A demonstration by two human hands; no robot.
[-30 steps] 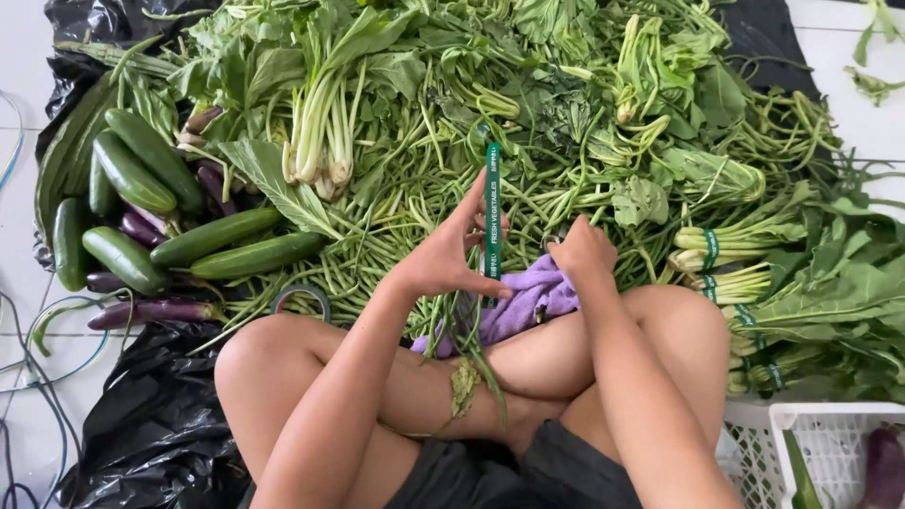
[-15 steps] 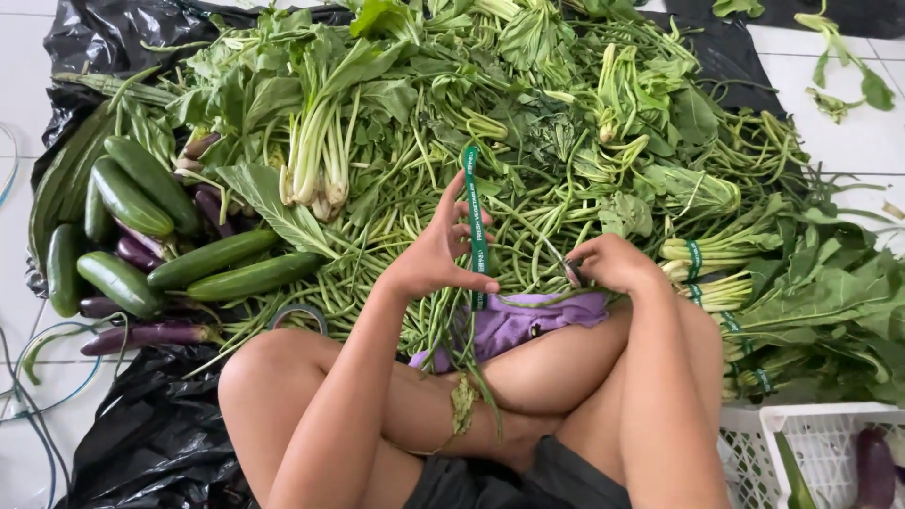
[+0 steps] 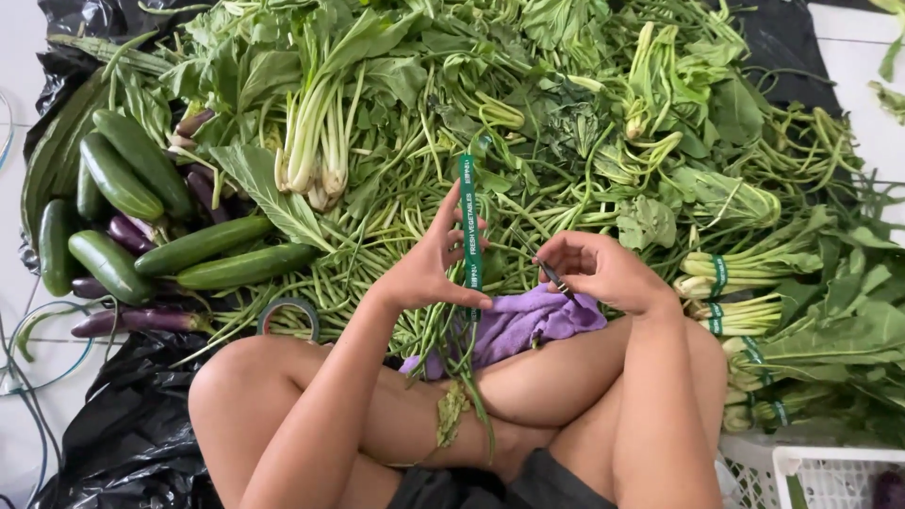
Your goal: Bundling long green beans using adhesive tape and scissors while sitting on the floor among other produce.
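Note:
My left hand (image 3: 429, 269) pinches a strip of green tape (image 3: 468, 219) that stands upright, together with a few long beans (image 3: 451, 351) hanging down over my crossed legs. To its right, my right hand (image 3: 603, 271) grips a small dark tool (image 3: 554, 277) at the fingertips, pointed toward the tape. A purple cloth (image 3: 523, 325) lies on my lap under both hands. In front of me spreads a heap of long beans (image 3: 396, 217).
Cucumbers (image 3: 127, 179) and purple eggplants (image 3: 132, 322) lie at left on black plastic sheeting (image 3: 113, 443). A tape roll (image 3: 287, 317) rests by my left knee. Leafy greens (image 3: 320, 104) fill the back, tied bundles (image 3: 735, 283) lie at right, and a white crate (image 3: 811, 471) stands bottom right.
My right hand lifted off the purple cloth and now holds the small tool near the tape. The left hand keeps the tape strip upright.

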